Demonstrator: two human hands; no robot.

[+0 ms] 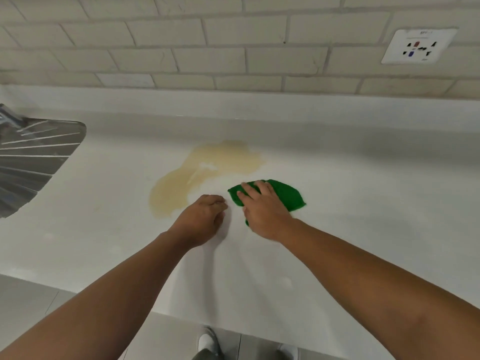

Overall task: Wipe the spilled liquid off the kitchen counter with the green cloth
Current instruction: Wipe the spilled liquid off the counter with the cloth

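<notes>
A yellowish spilled liquid [207,170] spreads over the middle of the white kitchen counter [363,193]. The green cloth [285,194] lies flat on the counter just right of the spill's near edge. My right hand [262,209] presses down on the cloth with its fingers straight and spread, covering the cloth's left part. My left hand [201,219] rests on the bare counter beside it, fingers curled under, holding nothing, close to the spill's lower edge.
A steel sink drainboard [33,162] sits at the left. A tiled wall [220,48] with a white power socket [418,46] stands behind the counter. The counter's front edge runs below my forearms, with the floor and my shoes [207,341] beneath.
</notes>
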